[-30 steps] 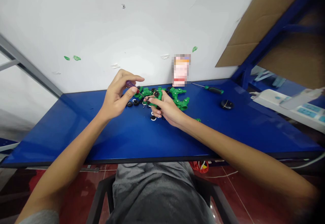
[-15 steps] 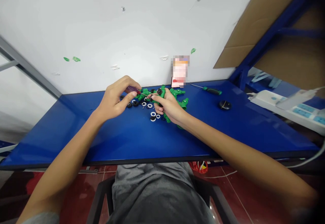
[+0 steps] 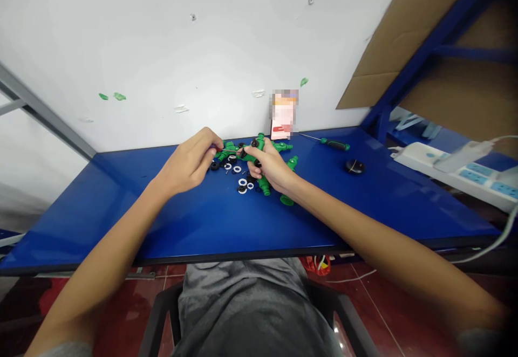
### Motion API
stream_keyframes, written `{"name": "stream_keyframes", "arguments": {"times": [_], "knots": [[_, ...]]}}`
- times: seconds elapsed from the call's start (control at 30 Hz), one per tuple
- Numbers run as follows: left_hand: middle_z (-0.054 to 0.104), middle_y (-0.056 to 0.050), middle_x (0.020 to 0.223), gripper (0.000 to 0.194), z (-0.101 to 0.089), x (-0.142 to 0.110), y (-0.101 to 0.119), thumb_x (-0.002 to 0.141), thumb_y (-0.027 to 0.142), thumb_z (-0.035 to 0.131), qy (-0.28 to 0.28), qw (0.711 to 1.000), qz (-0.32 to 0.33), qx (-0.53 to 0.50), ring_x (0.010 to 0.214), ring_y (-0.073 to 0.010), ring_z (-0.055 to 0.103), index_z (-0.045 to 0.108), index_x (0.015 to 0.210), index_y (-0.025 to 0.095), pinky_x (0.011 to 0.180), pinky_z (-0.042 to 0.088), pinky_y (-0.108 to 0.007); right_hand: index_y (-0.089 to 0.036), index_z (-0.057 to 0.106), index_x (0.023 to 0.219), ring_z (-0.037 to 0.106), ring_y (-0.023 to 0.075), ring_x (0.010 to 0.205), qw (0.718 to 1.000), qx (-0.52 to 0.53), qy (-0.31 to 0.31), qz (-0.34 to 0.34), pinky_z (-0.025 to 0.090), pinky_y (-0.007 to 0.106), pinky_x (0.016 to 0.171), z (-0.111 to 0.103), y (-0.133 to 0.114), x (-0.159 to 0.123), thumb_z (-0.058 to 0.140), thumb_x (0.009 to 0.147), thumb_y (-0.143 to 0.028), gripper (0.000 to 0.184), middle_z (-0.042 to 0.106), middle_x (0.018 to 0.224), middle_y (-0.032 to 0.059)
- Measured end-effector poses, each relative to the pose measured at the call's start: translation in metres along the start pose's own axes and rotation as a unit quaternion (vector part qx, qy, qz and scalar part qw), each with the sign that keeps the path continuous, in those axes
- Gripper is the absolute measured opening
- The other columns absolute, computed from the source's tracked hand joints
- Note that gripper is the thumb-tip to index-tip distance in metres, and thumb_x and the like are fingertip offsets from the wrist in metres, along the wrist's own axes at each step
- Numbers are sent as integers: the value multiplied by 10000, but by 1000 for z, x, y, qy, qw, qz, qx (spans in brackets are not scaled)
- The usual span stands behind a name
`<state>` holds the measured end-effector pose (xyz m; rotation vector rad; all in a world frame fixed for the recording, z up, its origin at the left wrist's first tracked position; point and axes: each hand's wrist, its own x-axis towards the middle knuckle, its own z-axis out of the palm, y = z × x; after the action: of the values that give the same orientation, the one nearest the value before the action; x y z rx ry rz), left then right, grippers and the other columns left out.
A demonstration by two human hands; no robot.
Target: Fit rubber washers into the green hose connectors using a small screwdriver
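Blue table (image 3: 356, 206) is carrying a scattered heap of green plastic fittings (image 3: 282, 146) near its back edge. Right hand (image 3: 271, 167) is gripping one green fitting (image 3: 264, 185) closely, fingers wrapped around it. Left hand (image 3: 188, 163) is pinching a small screwdriver (image 3: 213, 146) in a narrow grip, its shaft pointing toward that fitting. White washers (image 3: 242, 190) and black rubber rings (image 3: 214, 166) are lying just below the hands.

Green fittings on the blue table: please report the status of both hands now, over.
Left hand grips purple-handled screwdriver. Right hand holds green plastic fitting. Black rings and white washers lie beside the hands.
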<state>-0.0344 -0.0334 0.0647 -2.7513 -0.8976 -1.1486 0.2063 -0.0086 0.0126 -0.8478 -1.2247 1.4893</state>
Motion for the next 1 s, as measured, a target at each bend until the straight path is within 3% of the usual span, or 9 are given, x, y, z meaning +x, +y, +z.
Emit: {"name": "stream_keyframes", "arguments": {"times": [0.2,0.4,0.53,0.73,0.87,1.0], "knots": [[733,-68,972,189,2,-2,-2,1090,370,544,15,999,-33,-18,832,-215,678,680,1108,240,776,548,-364,-306,373,1043,381,62,510,999,-24,-24,-18,259,287,442,-1,-1,-1,812,891,-394,473,673,1061,2],[729,-60,912,209,0,-1,-2,1110,348,506,17,999,-23,-16,755,-194,648,680,1067,240,713,511,-343,-320,385,1100,381,68,510,998,-32,-40,-23,263,305,463,0,-2,-3,821,823,-257,520,717,1128,10],[718,-65,939,193,-5,-1,2,1111,319,487,-10,1000,-8,1,791,-200,654,654,1088,226,737,516,-350,-307,359,1050,394,50,494,997,-49,-46,-30,267,281,446,-3,-1,-1,800,814,-256,503,712,1172,11],[722,-91,1045,232,-13,0,7,1118,245,419,-77,997,15,23,891,-206,668,646,1112,196,850,544,-373,-300,362,1056,373,52,482,996,-69,-52,-35,255,266,430,-5,-7,0,736,920,-387,408,671,1116,10],[763,-92,1102,259,-13,-1,5,1137,372,466,-71,995,-54,48,948,-210,719,622,1243,194,840,545,-353,-305,389,1113,370,85,487,993,-107,-42,-36,251,282,439,-5,-13,-1,710,963,-440,379,653,984,15],[731,-31,821,308,-5,-3,0,1159,399,413,-57,990,-107,68,683,-161,657,640,1150,191,687,489,-319,-309,382,1142,400,96,501,992,-116,-29,-30,261,286,443,-8,-15,0,589,1035,-543,331,686,1076,43]]}}
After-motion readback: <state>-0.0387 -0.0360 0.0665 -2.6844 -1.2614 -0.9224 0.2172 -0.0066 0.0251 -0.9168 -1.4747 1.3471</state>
